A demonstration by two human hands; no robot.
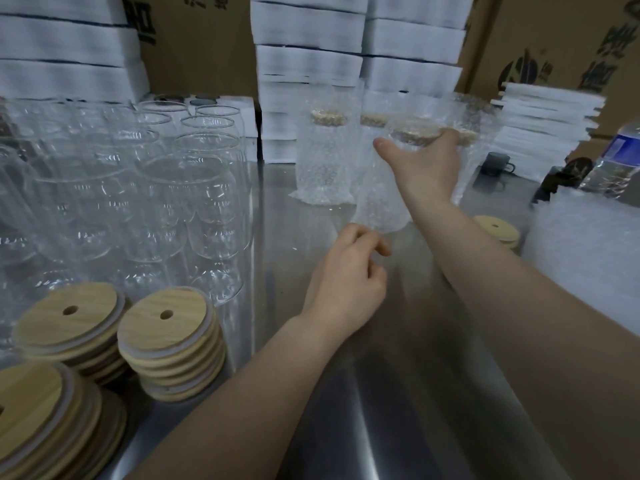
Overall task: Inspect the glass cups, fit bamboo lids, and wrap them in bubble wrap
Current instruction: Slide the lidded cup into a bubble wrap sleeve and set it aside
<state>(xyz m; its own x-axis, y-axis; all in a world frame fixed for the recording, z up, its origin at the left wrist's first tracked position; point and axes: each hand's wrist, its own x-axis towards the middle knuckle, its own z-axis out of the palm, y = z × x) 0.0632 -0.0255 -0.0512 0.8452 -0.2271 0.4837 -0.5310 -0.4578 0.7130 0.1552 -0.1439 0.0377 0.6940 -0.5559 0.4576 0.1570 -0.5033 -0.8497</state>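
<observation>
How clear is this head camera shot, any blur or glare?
Head view: the right hand and wrapped cup are motion-blurred; the lids at lower left look sharper; soft glare streaks the table; the boxes lean from wide-angle distortion.

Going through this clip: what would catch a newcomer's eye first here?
The right hand grips a bubble-wrapped glass cup with a bamboo lid at centre back. Rows of clear bare glass cups crowd the left, with stacks of round bamboo lids at the near-left corner.
</observation>
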